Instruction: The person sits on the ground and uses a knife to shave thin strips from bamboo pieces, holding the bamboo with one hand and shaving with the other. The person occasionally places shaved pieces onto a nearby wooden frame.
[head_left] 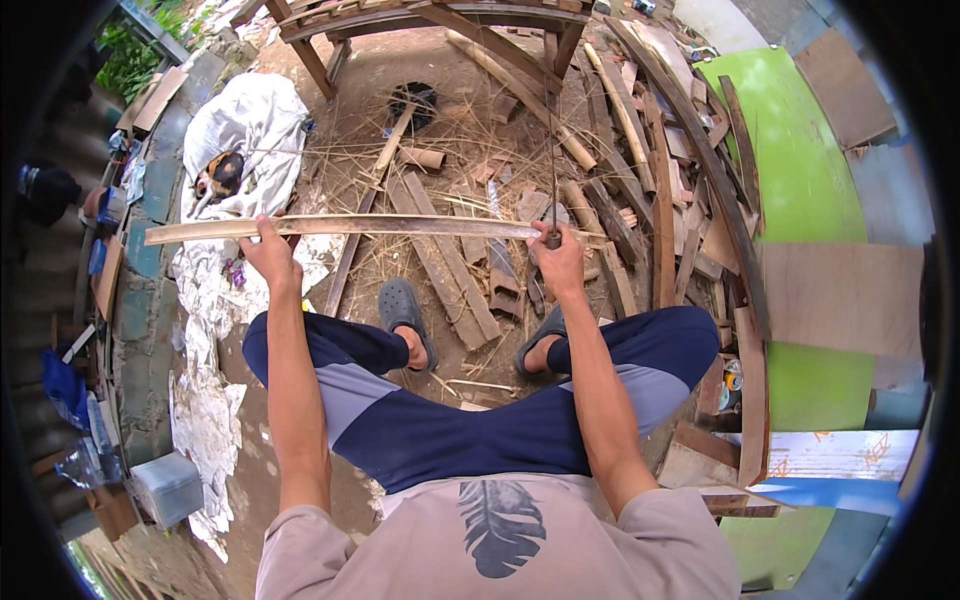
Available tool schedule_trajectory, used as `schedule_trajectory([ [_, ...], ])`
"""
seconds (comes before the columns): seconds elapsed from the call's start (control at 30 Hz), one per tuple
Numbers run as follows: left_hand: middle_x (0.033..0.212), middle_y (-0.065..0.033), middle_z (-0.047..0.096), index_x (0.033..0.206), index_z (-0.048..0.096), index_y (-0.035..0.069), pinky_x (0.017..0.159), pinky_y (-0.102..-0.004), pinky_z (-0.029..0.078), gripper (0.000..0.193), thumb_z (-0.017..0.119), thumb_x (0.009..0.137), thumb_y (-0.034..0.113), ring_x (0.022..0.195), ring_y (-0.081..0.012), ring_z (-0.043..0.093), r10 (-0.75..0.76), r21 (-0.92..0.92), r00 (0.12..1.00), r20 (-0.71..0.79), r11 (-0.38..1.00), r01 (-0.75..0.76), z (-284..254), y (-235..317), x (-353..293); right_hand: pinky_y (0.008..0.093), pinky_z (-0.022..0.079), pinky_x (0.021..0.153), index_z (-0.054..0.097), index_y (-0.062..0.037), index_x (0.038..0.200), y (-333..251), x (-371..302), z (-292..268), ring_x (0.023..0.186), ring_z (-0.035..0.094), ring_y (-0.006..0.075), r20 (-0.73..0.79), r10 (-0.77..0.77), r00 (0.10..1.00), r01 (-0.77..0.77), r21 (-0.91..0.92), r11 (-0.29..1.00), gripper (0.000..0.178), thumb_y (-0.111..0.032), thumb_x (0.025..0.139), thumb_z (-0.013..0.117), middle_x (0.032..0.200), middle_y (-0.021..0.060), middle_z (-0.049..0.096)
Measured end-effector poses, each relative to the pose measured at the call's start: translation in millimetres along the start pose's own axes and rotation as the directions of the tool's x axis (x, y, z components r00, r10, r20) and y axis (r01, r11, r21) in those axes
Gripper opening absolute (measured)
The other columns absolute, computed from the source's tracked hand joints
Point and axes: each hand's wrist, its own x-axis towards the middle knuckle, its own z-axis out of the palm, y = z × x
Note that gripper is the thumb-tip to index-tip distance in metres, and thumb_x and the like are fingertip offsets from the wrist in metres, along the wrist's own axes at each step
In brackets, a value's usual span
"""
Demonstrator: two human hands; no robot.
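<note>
Across the front of the person's knees: bamboo strip, held roughly level, spanning left to right between both hands. Using the strip as reference for everything below.

Left hand: near the strip's left end, fingers closed over it, thumb side up; a length of strip sticks out to its left. Right hand: at the strip's right end, curled closed around the round handle of a long thin tool. Tool shaft points away from the person, crossing the strip line at that end. Can't tell if the right fingers also pinch the strip; the contact is hidden.

Near side of strip: two grey clogs on the person's feet, dark blue trousers with grey-blue panels.

Beyond strip: loose wood planks running under it, dry shavings scattered around, a black crumpled item, then a wooden bench farthest out.

Off its left end: white sheet, partly under the strip in view, with what looks like a calico cat curled on it.

Off its right end: timber offcuts pile, then a bright green panel.
</note>
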Motion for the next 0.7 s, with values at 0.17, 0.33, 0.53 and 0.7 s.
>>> schedule_trajectory([
  [0.17, 0.095, -0.0127, 0.066, 0.112, 0.040, 0.006, 0.061, -0.0372, 0.058, 0.021, 0.049, 0.098, 0.019, 0.080, -0.0196, 0.064, 0.015, -0.011, 0.999, 0.029, 1.000, -0.015, 0, 1, -3, 0.0280, 0.047, 0.067, 0.053, -0.0033, 0.080, -5, 0, 17, 0.070, 0.057, 0.0092, 0.051, -0.055, 0.997, 0.057, -0.046, 0.997, 0.024, -0.014, 0.078, 0.074, 0.101, 0.0069, 0.071],
  [0.33, 0.097, -0.0131, 0.065, 0.118, 0.039, 0.008, 0.065, -0.0400, 0.057, 0.025, 0.049, 0.098, 0.019, 0.084, -0.0204, 0.064, 0.009, -0.001, 0.995, 0.103, 1.000, -0.009, 0, 0, -7, 0.0319, 0.048, 0.065, 0.059, -0.0026, 0.083, -10, -2, 25, 0.069, 0.061, 0.0137, -0.010, -0.072, 0.997, 0.072, -0.005, 0.997, 0.021, -0.016, 0.077, 0.075, 0.091, 0.0070, 0.071],
  [0.53, 0.094, -0.0123, 0.066, 0.123, 0.038, 0.006, 0.059, -0.0358, 0.057, 0.031, 0.049, 0.098, 0.020, 0.078, -0.0179, 0.063, 0.008, -0.009, 0.994, 0.110, 1.000, -0.007, 11, 1, -14, 0.0335, 0.048, 0.062, 0.061, -0.0032, 0.083, 1, 2, 27, 0.066, 0.063, 0.0170, -0.032, -0.051, 0.998, 0.049, -0.079, 0.996, 0.018, -0.015, 0.078, 0.074, 0.077, 0.0099, 0.069],
  [0.7, 0.094, -0.0136, 0.066, 0.122, 0.038, 0.005, 0.059, -0.0341, 0.056, 0.031, 0.051, 0.098, 0.020, 0.076, -0.0170, 0.063, 0.066, -0.001, 0.989, 0.134, 0.998, -0.066, 11, -3, -11, 0.0356, 0.049, 0.062, 0.062, -0.0030, 0.084, 0, 0, 23, 0.065, 0.066, 0.0244, -0.039, -0.052, 0.998, 0.042, -0.235, 0.971, 0.014, -0.014, 0.080, 0.070, 0.071, 0.0126, 0.067],
])
